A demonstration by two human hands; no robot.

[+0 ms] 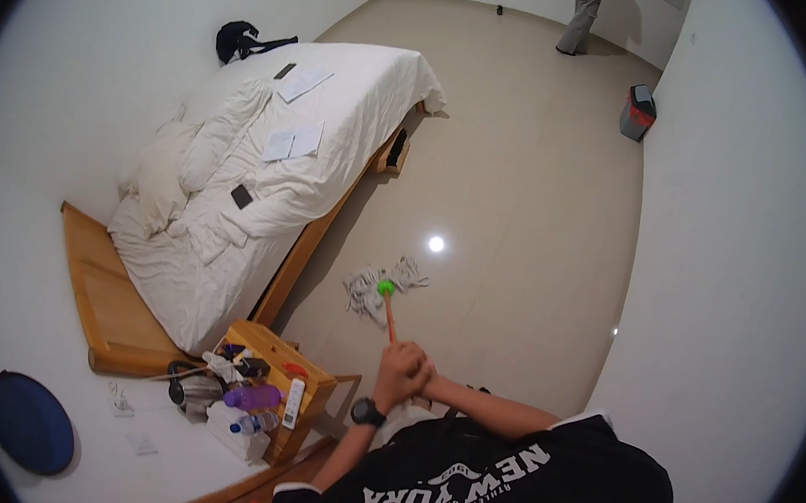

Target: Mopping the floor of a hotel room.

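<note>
While both hands (402, 370) clasp the orange handle (391, 319), the string mop (385, 288) points forward, its long axis slanting slightly left.

Moderate indoor light, apparently from overhead, fills the room, and the glossy floor (525, 166) throws back 1 round, blown-out white spot (436, 244) near the mop head (363, 291), plus 1 tiny glint (615, 331) beside the right wall (726, 280). A dark band of shadow runs along the floor beside the bed (358, 104); a softer shadow falls near the standing person (580, 23). The black shirt (614, 471) sinks into deep tone, its folds faint. Fisheye distortion bows the straight edges, and all 4 corners fall to black. Distant items look soft, their fine detail smeared.
</note>
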